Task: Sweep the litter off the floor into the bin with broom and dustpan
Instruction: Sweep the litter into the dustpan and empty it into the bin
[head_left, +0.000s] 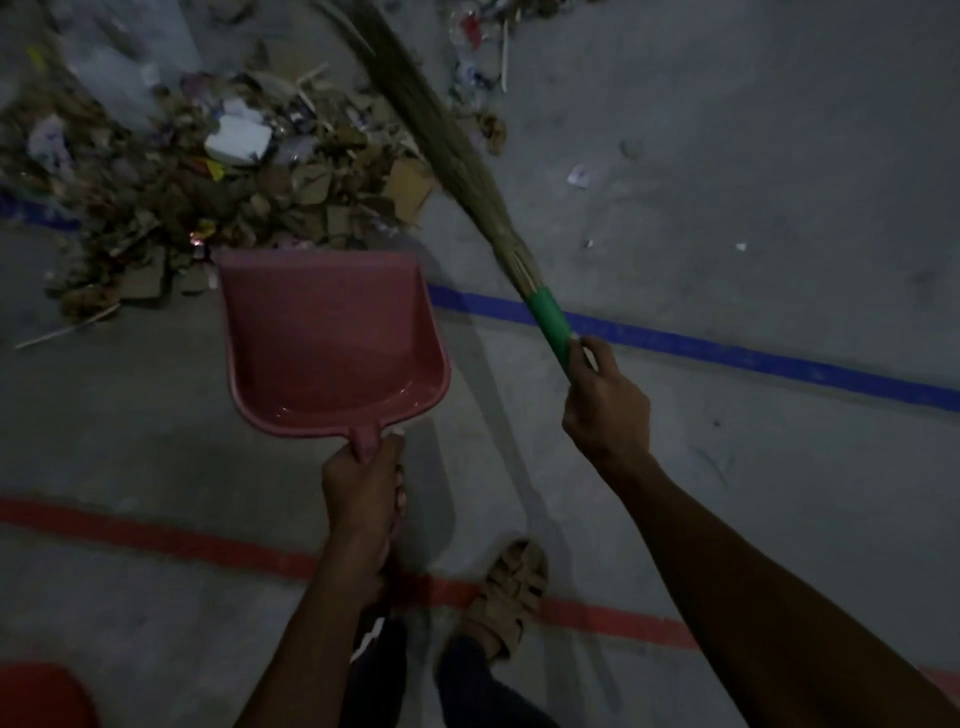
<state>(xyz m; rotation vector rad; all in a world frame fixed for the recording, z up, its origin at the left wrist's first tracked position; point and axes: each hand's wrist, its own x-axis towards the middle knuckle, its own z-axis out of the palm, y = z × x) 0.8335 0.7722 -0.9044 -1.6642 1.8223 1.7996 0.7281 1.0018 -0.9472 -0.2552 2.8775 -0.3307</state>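
On the floor, toward its far-left part, litter sits in one big heap: torn cardboard, paper scraps, sticks, a white box. Smaller scatter lies further back near the top edge, plus a few white bits right of centre. Left hand grips the dustpan by its handle, fingers wrapped round it, thumb on top. Pan is pink, mouth pointing at the heap, front lip just at the heap's near edge; nothing visible in it. Right hand grips the broom at the green sleeve, fingers curled round it. Broom slants up and left, bristles over the heap's right side; blurred, so can't tell if the tips touch the floor. Blue line runs across the floor behind the pan, red line nearer the feet. Sandalled foot stands on the red line. Red object at the near-left corner, mostly cut off, can't identify.
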